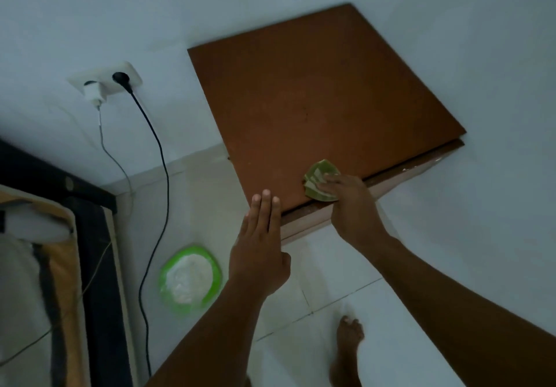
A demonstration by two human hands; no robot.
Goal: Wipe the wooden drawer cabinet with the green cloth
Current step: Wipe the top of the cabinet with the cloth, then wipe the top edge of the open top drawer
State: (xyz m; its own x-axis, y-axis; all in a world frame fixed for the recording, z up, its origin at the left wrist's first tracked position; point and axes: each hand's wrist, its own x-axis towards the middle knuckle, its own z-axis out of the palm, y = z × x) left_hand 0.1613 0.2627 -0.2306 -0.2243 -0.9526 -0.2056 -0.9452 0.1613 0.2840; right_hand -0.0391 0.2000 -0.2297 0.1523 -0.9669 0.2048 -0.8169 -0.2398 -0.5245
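Observation:
The wooden drawer cabinet (316,100) stands in the corner, its brown top seen from above. The folded green cloth (317,177) lies on the top near the front edge. My right hand (352,209) presses down on the cloth, fingers over it and covering its near part. My left hand (260,245) is flat with fingers straight and together, its fingertips beside the cabinet's front left edge, holding nothing.
A green plate with white powder (190,278) sits on the tiled floor left of the cabinet. A wall socket (105,81) holds a white charger and a black cable trailing down. A dark bed frame with mattress (60,266) fills the left. My bare foot (347,347) is on the floor.

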